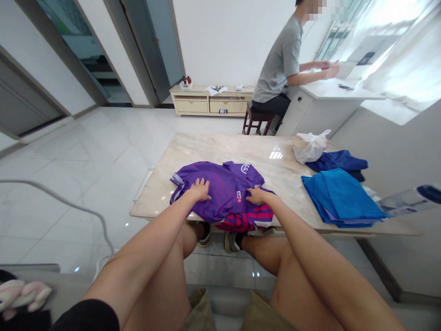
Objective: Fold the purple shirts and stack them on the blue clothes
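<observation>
A purple sports jersey [223, 184] lies partly folded on the marble table [213, 147], its pink-striped part hanging over the near edge. My left hand [200, 189] rests flat on the jersey's left side, fingers spread. My right hand [257, 195] lies on the jersey's right side near a small logo, fingers stretched out. Neither hand grips the cloth.
A stack of blue garments [341, 197] lies on the table's right, with a darker blue one [339, 161] and a white plastic bag [310, 146] behind it. Another person [282, 64] sits on a stool at a white desk beyond. A low cabinet [212, 101] stands by the far wall.
</observation>
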`<action>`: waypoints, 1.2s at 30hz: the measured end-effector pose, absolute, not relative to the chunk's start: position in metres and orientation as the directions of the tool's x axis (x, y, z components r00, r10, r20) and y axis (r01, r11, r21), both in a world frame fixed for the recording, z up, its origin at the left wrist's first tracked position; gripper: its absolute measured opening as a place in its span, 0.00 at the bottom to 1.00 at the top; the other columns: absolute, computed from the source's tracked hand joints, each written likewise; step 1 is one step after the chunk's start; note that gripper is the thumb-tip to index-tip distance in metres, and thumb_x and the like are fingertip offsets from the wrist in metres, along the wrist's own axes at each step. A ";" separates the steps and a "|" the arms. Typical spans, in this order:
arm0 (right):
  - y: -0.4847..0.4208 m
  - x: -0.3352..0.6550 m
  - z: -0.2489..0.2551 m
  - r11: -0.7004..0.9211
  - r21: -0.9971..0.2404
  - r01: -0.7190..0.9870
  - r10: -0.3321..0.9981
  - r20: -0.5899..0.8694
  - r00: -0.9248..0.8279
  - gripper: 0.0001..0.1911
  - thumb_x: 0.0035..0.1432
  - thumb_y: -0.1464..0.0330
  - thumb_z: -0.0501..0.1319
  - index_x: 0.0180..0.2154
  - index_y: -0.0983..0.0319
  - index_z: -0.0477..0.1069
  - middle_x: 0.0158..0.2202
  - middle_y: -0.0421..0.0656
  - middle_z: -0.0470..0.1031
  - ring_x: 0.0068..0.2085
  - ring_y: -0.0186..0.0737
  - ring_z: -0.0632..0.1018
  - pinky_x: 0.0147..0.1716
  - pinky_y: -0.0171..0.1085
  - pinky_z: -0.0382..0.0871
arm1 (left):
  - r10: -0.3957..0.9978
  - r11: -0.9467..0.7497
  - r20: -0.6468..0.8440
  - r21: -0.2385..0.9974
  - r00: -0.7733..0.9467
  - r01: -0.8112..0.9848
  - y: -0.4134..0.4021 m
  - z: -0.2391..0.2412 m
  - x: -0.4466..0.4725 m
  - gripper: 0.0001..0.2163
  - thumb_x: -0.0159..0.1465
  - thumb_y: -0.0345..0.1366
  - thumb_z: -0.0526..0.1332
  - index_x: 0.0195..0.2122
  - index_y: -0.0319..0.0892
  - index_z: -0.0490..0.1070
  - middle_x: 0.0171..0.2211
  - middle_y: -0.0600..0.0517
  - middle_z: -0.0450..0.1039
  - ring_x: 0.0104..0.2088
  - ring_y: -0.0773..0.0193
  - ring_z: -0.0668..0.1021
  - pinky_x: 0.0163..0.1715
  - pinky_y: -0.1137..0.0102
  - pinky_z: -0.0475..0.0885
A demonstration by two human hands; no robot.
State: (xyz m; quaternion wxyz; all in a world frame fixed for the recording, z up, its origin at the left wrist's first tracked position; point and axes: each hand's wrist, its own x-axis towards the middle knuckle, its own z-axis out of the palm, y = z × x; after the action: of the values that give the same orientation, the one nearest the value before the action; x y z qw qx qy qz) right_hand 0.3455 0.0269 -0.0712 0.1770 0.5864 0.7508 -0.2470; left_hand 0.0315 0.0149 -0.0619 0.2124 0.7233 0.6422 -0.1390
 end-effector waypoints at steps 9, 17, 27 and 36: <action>0.028 0.358 -0.058 0.213 -0.266 0.940 0.895 -0.334 -0.297 0.21 0.74 0.66 0.60 0.58 0.72 0.83 0.62 0.62 0.81 0.64 0.57 0.82 0.65 0.41 0.72 | 0.862 -0.135 -0.472 0.134 0.183 0.982 0.012 -0.057 0.027 0.44 0.67 0.54 0.71 0.79 0.40 0.58 0.78 0.27 0.58 0.78 0.34 0.64 0.73 0.49 0.65; 0.037 0.357 -0.041 0.162 -0.567 0.808 0.981 0.003 -0.195 0.13 0.69 0.67 0.64 0.48 0.61 0.88 0.48 0.47 0.89 0.49 0.47 0.87 0.57 0.41 0.78 | 0.871 -0.357 -0.218 0.334 0.440 0.872 0.019 -0.027 0.090 0.39 0.72 0.49 0.67 0.79 0.40 0.56 0.79 0.34 0.60 0.78 0.44 0.64 0.75 0.58 0.62; 0.033 0.420 -0.051 -0.111 -0.305 0.946 0.946 -0.324 0.007 0.22 0.49 0.74 0.78 0.48 0.64 0.86 0.44 0.53 0.87 0.45 0.51 0.87 0.45 0.39 0.79 | 0.889 -0.221 -0.354 0.220 0.289 0.950 0.013 -0.016 0.120 0.38 0.69 0.45 0.71 0.75 0.38 0.60 0.75 0.28 0.63 0.74 0.35 0.69 0.69 0.50 0.70; 0.022 0.459 -0.056 -0.120 -0.306 0.944 0.896 -0.443 -0.030 0.17 0.51 0.55 0.80 0.34 0.61 0.84 0.35 0.47 0.85 0.40 0.50 0.84 0.41 0.38 0.76 | 0.835 -0.152 -0.499 0.198 0.233 0.968 0.022 -0.045 0.055 0.48 0.65 0.51 0.71 0.80 0.38 0.52 0.80 0.30 0.54 0.79 0.39 0.64 0.73 0.56 0.66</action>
State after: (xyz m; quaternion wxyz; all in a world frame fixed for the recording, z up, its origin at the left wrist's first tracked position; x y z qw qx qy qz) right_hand 0.4587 0.0217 -0.0561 0.0436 0.6952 0.6619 -0.2770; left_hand 0.0551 0.0221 -0.0449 0.2437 0.7463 0.6040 -0.1370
